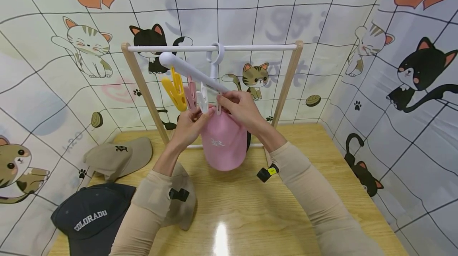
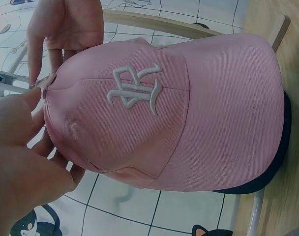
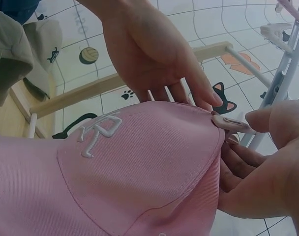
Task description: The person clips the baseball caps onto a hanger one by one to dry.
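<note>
A pink baseball cap [image 1: 224, 140] with a white embroidered letter hangs brim down below a white clip hanger [image 1: 193, 71]. At its crown, my left hand [image 1: 191, 125] pinches the fabric; in the right wrist view its fingers go behind the cap [image 3: 139, 162]. My right hand [image 1: 243, 109] pinches a pale clothespin [image 3: 233, 124] whose tip is at the top edge of the cap. Part of a dark brim [image 2: 285, 147] shows behind the pink one. Yellow [image 1: 175, 91], pink [image 1: 191, 94] and white [image 1: 203, 99] clothespins hang along the hanger's left part.
The hanger's hook loops over the white rod [image 1: 257, 47] of a wooden-legged rack [image 1: 288, 83]. On the wooden table [image 1: 229, 204] at left lie a tan cap [image 1: 137, 156], a dark COLORADO cap [image 1: 93, 210] and a greyish cap [image 1: 184, 196] partly under my left forearm. Cat-print sheets surround the table.
</note>
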### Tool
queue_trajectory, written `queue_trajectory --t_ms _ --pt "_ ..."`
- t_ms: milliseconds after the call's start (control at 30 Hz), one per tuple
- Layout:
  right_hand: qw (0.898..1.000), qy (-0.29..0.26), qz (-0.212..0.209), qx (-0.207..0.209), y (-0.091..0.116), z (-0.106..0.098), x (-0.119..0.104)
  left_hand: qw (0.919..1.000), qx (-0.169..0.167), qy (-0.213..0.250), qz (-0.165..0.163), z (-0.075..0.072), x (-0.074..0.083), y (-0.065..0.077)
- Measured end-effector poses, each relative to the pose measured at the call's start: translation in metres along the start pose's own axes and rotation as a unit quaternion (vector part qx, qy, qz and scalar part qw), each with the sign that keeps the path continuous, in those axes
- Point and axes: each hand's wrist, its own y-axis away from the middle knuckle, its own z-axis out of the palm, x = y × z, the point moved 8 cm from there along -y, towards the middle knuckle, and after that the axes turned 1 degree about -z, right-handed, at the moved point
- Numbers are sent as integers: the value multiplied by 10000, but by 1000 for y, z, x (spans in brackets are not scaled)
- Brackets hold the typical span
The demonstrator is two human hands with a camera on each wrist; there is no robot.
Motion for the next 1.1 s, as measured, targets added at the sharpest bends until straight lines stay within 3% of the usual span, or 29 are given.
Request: queue_trajectory --t_ms 367,833,1100 --pt "9996 32 -147 -240 0 2 1 9981 -112 -512 -319 -1 -2 4" --pt "9985 200 -301 -419 6 -1 1 9922 -353 -1160 288 0 9 10" --pt "9977 124 -347 -568 12 -1 4 9894 -510 -1307 385 -3 12 19"
